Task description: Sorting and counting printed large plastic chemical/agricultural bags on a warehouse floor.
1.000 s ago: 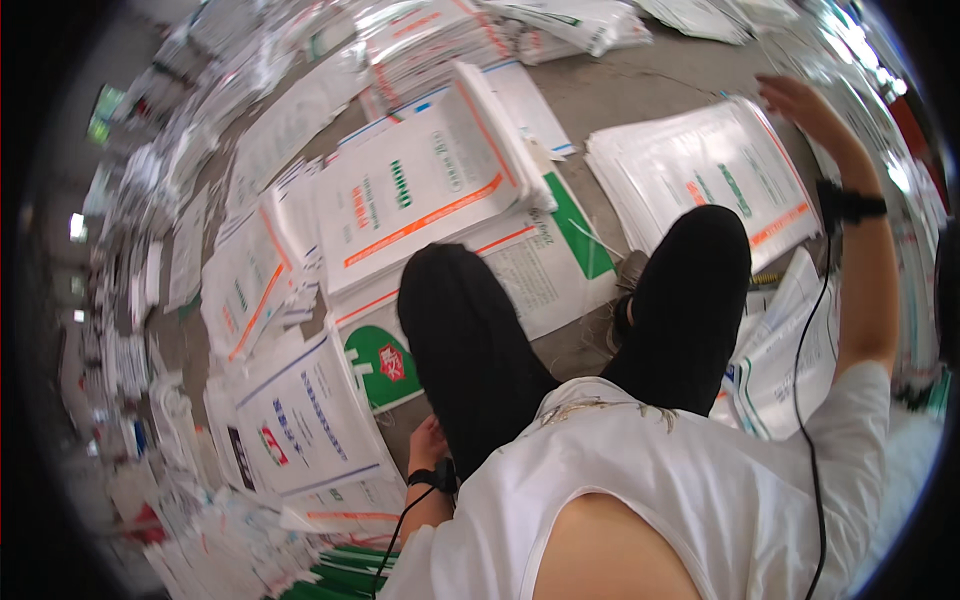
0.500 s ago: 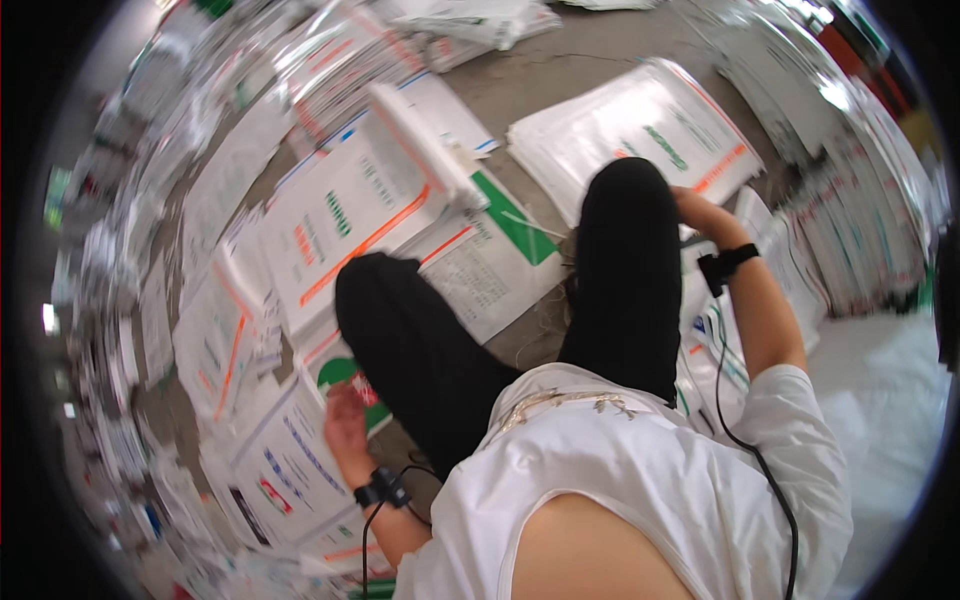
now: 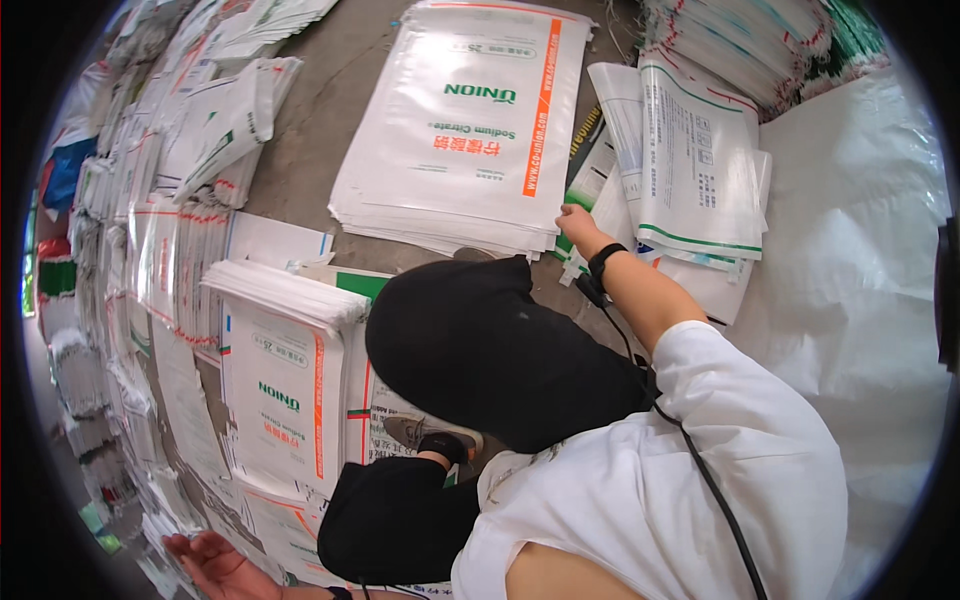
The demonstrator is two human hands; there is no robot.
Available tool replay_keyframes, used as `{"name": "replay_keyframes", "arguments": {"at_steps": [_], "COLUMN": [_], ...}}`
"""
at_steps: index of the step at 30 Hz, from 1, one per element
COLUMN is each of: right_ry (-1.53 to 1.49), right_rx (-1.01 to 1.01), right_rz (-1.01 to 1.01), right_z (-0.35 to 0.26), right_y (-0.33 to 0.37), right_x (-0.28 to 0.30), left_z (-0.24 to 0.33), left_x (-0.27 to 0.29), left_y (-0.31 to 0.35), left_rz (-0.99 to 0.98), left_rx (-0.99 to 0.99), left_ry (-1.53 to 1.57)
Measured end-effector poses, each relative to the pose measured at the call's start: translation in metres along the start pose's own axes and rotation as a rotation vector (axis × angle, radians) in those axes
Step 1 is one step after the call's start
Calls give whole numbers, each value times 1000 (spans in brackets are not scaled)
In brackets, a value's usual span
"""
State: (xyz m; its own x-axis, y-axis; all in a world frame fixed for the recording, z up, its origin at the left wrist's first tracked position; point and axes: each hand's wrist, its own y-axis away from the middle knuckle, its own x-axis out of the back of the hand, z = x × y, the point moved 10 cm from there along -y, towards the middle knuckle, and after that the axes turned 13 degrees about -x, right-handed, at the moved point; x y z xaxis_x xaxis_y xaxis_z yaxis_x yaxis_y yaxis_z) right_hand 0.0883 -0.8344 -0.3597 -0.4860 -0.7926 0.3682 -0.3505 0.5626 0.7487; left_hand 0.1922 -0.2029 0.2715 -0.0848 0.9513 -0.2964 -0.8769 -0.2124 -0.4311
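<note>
A neat stack of flat white woven sacks (image 3: 480,120) with green and orange print lies on the floor ahead of me. My right hand (image 3: 583,230) is at its near right corner, fingers closed; whether a sack edge is between them cannot be made out. At the lower left, my left hand (image 3: 222,568) is held out with loosely spread fingers and nothing in it. Nearest to that hand lie more flat sacks, below a second stack of similar white sacks (image 3: 275,400), whose far end is folded over. Both wrists wear black bands.
Folded white sacks with green stripes (image 3: 700,160) lie to the right, beside a large sheet of white plastic (image 3: 850,230). Bundled sacks (image 3: 180,260) crowd the left side, and another bundle (image 3: 735,45) stands at the far right. My bent knees (image 3: 480,350) are between the stacks.
My view has turned to the right, bringing the far sack stack toward the centre. My right hand, partly behind my knee before, now shows plainly. My left hand has moved outward from my leg.
</note>
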Motion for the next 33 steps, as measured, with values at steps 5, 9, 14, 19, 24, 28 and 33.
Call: {"name": "replay_keyframes", "arguments": {"at_steps": [5, 9, 14, 19, 24, 28, 33], "right_ry": [-99, -106, 258, 297, 539, 695, 375], "right_rx": [-84, -140, 16, -39, 280, 351, 216], "right_rz": [208, 194, 208, -68, -3, -171, -284], "right_z": [10, 0, -31, -13, 19, 61, 140], "right_y": [-17, -12, -6, 11, 72, 123, 107], "right_x": [9, -2, 11, -14, -20, -29, 4], "left_z": [-55, -76, -150, -185, -175, -172, -163], "left_x": [-68, -68, 55, 80, 44, 81, 70], "left_y": [-46, -73, -48, -22, -29, -22, -27], "left_rz": [-142, -230, 30, 15, 5, -33, -13], "left_rx": [129, 132, 318, 401, 313, 400, 364], "left_ry": [160, 96, -435, -409, -384, -350, -244]}}
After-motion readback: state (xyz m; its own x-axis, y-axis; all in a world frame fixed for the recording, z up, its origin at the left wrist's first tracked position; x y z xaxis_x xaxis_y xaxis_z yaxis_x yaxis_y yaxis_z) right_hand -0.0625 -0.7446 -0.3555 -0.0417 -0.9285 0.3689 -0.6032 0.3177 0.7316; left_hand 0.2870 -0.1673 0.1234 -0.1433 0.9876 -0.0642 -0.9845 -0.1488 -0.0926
